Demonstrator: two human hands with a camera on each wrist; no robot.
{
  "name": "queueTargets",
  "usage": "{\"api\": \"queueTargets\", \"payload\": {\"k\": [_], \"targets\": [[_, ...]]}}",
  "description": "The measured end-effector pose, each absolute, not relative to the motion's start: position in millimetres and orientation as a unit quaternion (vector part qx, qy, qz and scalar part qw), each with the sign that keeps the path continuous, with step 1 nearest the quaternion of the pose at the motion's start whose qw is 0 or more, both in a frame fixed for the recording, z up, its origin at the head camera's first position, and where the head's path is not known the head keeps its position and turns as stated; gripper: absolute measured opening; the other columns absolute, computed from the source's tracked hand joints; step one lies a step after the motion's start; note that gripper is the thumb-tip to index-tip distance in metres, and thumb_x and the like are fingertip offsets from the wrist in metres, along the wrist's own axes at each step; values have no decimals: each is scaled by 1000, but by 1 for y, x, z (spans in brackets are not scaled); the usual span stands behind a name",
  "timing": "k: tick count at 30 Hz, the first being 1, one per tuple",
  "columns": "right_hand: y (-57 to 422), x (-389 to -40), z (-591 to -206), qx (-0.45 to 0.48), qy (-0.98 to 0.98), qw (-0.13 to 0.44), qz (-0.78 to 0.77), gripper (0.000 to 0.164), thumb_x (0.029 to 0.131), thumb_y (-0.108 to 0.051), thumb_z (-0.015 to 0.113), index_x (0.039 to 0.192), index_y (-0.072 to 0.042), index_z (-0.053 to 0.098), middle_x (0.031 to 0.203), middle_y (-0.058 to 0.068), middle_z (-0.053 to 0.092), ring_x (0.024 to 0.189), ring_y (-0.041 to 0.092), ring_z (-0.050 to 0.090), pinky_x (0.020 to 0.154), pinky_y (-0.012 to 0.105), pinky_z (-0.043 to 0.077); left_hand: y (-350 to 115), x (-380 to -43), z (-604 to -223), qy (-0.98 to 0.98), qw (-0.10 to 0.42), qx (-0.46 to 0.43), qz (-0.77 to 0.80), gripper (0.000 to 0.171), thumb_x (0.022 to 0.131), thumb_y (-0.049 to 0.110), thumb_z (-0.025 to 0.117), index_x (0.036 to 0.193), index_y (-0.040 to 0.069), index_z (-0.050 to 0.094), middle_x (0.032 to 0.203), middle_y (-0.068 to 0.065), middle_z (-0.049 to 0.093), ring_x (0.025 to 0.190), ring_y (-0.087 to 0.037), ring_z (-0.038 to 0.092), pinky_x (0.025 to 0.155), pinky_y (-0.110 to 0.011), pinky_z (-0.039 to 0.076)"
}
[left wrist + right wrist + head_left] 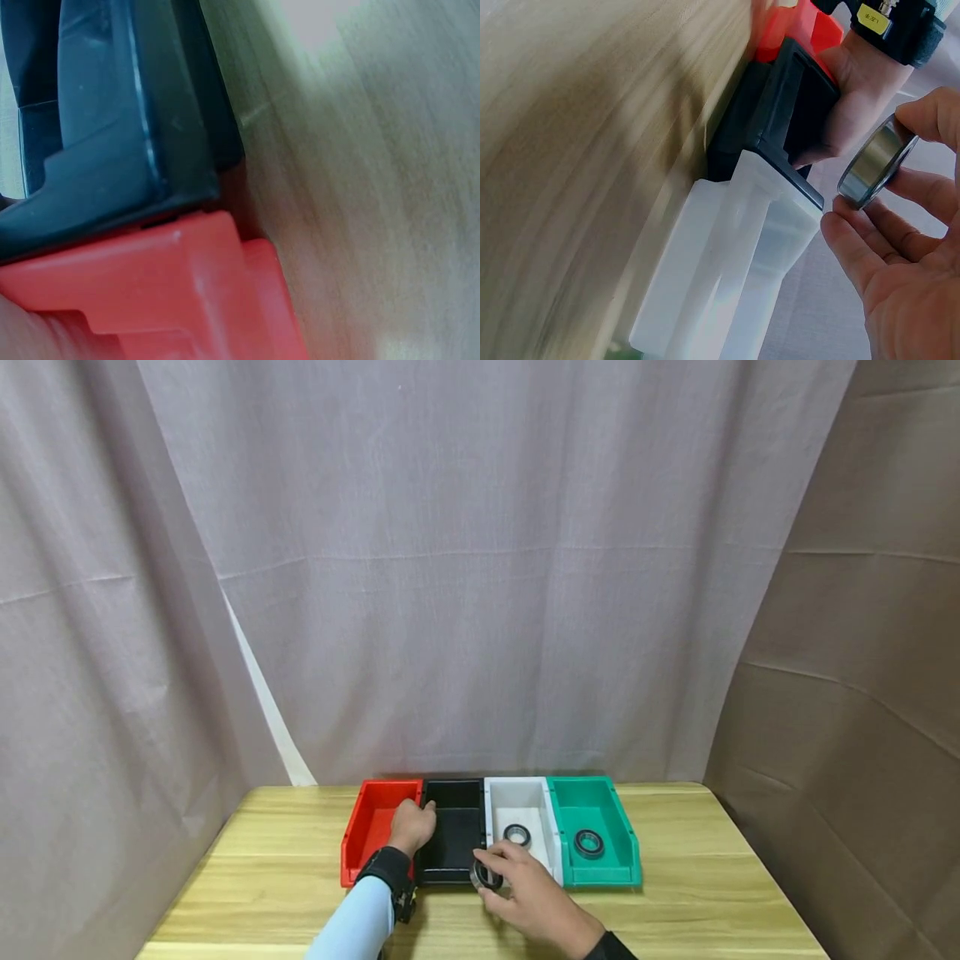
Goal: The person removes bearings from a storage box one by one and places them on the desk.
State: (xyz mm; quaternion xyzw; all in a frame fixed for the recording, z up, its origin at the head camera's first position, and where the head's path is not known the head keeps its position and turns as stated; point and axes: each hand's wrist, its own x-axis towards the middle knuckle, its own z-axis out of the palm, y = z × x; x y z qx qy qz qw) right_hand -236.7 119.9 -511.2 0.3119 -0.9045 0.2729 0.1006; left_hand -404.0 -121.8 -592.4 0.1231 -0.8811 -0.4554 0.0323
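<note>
My right hand pinches a ball bearing between thumb and fingertips, its smooth metal outer ring showing in the right wrist view. It holds the bearing up at the front edges of the black bin and white bin. My left hand reaches over the adjoining walls of the red bin and the black bin, its thumb on the black side. Its other fingertips are hidden. Another bearing lies in the white bin, and one more bearing lies in the green bin.
The bins stand side by side near the far edge of a wooden table. Grey curtain hangs close behind them and on the left, with a browner curtain at the right.
</note>
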Motion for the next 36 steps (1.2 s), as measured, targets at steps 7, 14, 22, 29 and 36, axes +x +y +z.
{"api": "queueTargets", "payload": {"k": [7,14,22,29,36], "targets": [[121,-238,-511,310,-907,117,261,49,97,-25,75,143,-8,68,131,5,68,117,18,66,97,36,59,-121,-403,-593,-886,37,129,-445,37,104,34,62,104,-3,65,90,-14,68,81,-29,60,65,-34,46],[123,-236,-511,294,-916,124,243,50,97,-26,76,143,-9,68,130,4,68,117,18,65,98,37,59,-123,-410,-601,-882,36,119,-455,35,104,34,62,95,0,64,83,-12,66,77,-28,60,62,-34,44],[121,-233,-510,305,-920,78,234,49,98,-29,76,142,-11,68,128,2,68,113,13,65,94,33,60,-120,-403,-590,-877,33,135,-459,37,104,35,63,100,-2,65,86,-14,65,80,-30,59,64,-35,44],[101,-221,-511,343,-918,-39,193,47,99,-38,74,140,-15,71,116,-6,66,95,-1,53,82,22,53,-122,-404,-591,-881,31,131,-454,35,104,33,61,95,0,64,82,-13,62,76,-29,57,61,-34,42],[82,-230,-546,434,-894,-44,99,40,97,-40,77,132,-22,75,106,-9,66,89,-1,53,74,18,50,-123,-408,-597,-882,33,127,-452,34,104,32,60,92,0,63,79,-12,61,74,-30,57,59,-34,42]]}}
